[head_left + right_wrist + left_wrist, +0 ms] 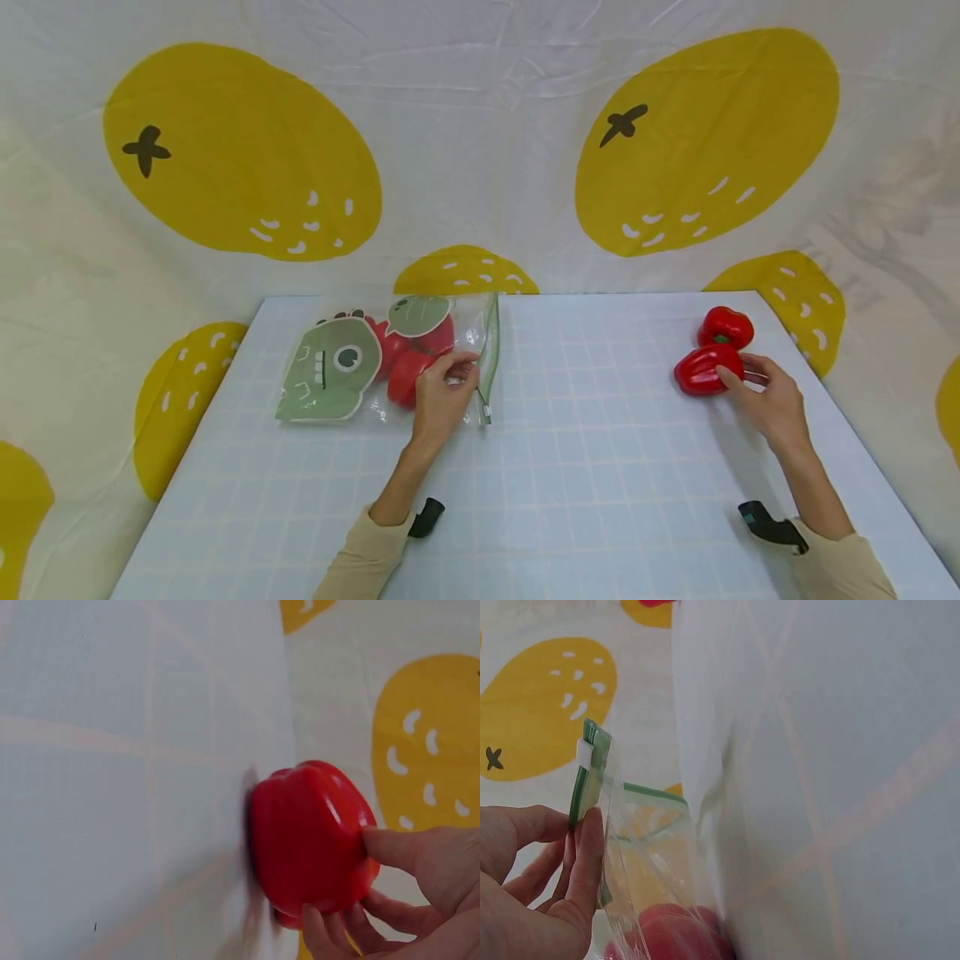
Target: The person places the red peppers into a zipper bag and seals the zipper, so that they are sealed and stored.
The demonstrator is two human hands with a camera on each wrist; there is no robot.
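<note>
A clear zipper bag (463, 321) with a green dinosaur print lies at the left of the table, and several red peppers (408, 379) show through it. My left hand (442, 402) pinches the bag near its green zip edge (580, 784) between thumb and fingers. The left wrist view shows the mouth parted there. At the right of the table, my right hand (776, 408) grips a glossy red bell pepper (700, 371), thumb on one side and fingers on the other. Right behind it sits a second red bell pepper (726, 327) with its green stem end showing.
The white table (577, 467) has a pale grid pattern. Its far edge meets a hanging cloth (480, 167) printed with yellow fruit. Dark wrist mounts (772, 527) sit at both sleeves.
</note>
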